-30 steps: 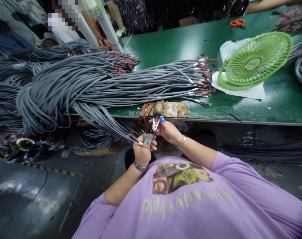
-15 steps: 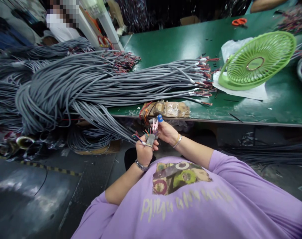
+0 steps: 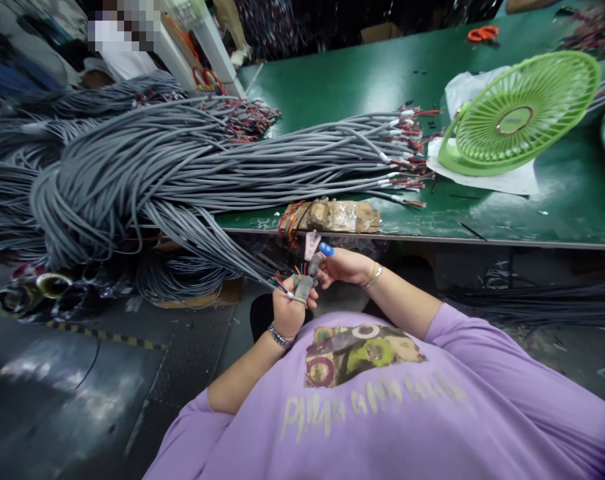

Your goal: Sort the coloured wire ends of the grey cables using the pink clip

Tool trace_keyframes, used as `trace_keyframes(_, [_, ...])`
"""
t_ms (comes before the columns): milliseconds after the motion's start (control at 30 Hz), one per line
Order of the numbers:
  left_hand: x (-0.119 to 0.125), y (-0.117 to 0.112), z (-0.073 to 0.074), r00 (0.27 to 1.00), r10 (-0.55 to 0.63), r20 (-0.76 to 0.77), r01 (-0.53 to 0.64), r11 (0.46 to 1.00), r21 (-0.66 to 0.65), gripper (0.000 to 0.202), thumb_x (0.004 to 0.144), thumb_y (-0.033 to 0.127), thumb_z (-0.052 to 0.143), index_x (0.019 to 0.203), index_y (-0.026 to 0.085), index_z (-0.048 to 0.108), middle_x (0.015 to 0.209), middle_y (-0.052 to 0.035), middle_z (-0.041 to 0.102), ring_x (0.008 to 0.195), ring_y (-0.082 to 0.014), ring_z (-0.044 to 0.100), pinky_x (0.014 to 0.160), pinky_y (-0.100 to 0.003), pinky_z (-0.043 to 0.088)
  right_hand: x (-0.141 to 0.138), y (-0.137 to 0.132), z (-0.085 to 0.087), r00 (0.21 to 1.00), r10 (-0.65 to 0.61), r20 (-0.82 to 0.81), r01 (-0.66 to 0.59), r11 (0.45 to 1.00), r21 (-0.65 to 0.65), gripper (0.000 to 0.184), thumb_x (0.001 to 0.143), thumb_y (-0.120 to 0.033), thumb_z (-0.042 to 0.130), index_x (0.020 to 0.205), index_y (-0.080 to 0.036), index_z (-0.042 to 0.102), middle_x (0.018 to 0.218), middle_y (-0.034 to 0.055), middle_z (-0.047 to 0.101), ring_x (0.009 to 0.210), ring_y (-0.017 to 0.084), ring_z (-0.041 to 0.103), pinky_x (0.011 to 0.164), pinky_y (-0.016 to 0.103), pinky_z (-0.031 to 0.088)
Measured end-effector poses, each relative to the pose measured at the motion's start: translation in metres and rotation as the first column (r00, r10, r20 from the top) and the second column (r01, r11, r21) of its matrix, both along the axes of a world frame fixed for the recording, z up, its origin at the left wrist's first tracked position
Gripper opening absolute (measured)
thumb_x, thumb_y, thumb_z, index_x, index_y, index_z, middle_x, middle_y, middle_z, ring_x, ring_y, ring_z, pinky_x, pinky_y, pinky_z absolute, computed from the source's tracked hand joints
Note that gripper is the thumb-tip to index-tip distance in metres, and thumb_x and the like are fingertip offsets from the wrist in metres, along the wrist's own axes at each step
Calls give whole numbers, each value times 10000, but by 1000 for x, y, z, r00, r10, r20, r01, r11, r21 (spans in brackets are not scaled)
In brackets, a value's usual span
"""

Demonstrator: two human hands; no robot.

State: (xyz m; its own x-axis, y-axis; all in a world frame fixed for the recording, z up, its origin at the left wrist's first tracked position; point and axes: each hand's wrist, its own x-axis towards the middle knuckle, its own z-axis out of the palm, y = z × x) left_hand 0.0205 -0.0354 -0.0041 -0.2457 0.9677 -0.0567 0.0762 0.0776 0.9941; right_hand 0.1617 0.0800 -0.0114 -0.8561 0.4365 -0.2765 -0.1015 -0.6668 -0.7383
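My left hand (image 3: 288,308) is closed round the end of a grey cable (image 3: 222,248) that hangs from the big bundle; coloured inner wires (image 3: 291,275) fan out above my thumb, which wears a grey wrap. My right hand (image 3: 343,265) is closed on a small pink cutting tool (image 3: 312,245), with a blue cap on one fingertip, right at the wire ends. Both hands are held below the front edge of the green table (image 3: 532,220).
A large heap of grey cables (image 3: 147,167) lies across the table's left side and spills over its edge. A green fan (image 3: 520,113) stands at the right on white paper. A brown taped block (image 3: 332,217) sits at the table edge. Orange scissors (image 3: 481,32) lie far back. A person sits at far left.
My right hand has dropped and turned, bringing the pink tool closer to the wire ends. The left hand has stayed nearly in place.
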Motion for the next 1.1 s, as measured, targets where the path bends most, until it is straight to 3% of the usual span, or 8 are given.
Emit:
trace_keyframes(100, [1, -2, 3, 996, -64, -65, 63, 998, -21, 320, 842, 453, 606, 731, 154, 620, 583, -12, 660, 398, -84, 562, 377, -174, 375, 7, 0, 3, 999, -5, 34, 0, 989, 145, 496, 568, -542, 832, 711, -130, 596, 552, -32, 553, 480, 75, 492, 525, 235, 504])
trace_keyframes(200, [2, -1, 6, 989, -113, -94, 110, 993, -42, 328, 830, 444, 614, 683, 151, 608, 563, -11, 648, 401, -85, 563, 393, -176, 388, 9, -2, 8, 998, -53, 26, 45, 968, 247, 385, 599, -395, 833, 684, -127, 570, 561, -37, 558, 483, 56, 469, 512, 196, 444])
trace_keyframes(400, [2, 3, 3, 935, -353, -26, 332, 899, -286, 332, 805, 378, 613, 584, 131, 625, 461, -37, 613, 374, -101, 554, 392, -189, 369, 7, -12, 17, 995, -42, 89, -16, 821, 571, 315, 700, -389, 754, 706, -115, 599, 632, -13, 589, 575, 78, 485, 555, 206, 410])
trace_keyframes(500, [2, 4, 1, 956, -293, 21, 287, 916, -280, 342, 802, 400, 614, 592, 131, 619, 468, -36, 618, 374, -99, 556, 385, -187, 352, 11, -15, 17, 979, -178, 97, 71, 751, 656, 330, 742, -432, 710, 735, -119, 609, 660, -6, 584, 609, 87, 488, 573, 213, 415])
trace_keyframes(633, [4, 4, -3, 992, -82, 101, 99, 980, -175, 344, 780, 463, 651, 672, 139, 606, 553, -25, 660, 396, -99, 581, 368, -180, 339, 22, -19, 12, 956, -259, 137, 142, 818, 557, 412, 754, -537, 672, 804, -134, 598, 698, 4, 574, 614, 98, 510, 555, 222, 443])
trace_keyframes(767, [7, 4, -9, 987, -43, 157, 61, 992, -111, 326, 793, 455, 658, 707, 146, 598, 577, -21, 673, 423, -105, 602, 382, -177, 365, 19, -32, 3, 947, -313, 75, 249, 861, 443, 410, 664, -474, 769, 842, -147, 597, 738, -1, 584, 644, 106, 520, 552, 224, 450])
trace_keyframes(900, [6, 4, -8, 977, -113, 179, 135, 985, -111, 324, 813, 455, 647, 729, 143, 624, 647, -53, 712, 506, -147, 660, 447, -214, 457, 8, -42, -2, 895, -447, -4, 412, 820, 397, 315, 681, -396, 758, 746, -145, 580, 662, -25, 567, 597, 85, 482, 552, 216, 404])
trace_keyframes(1100, [0, 0, 0, 935, -340, 104, 354, 918, -179, 313, 742, 456, 720, 670, 154, 675, 657, -66, 731, 605, -220, 707, 582, -312, 565, 2, -39, 5, 951, -309, 23, 260, 835, 485, 244, 685, -334, 731, 719, -135, 592, 618, -20, 570, 560, 91, 471, 536, 227, 378])
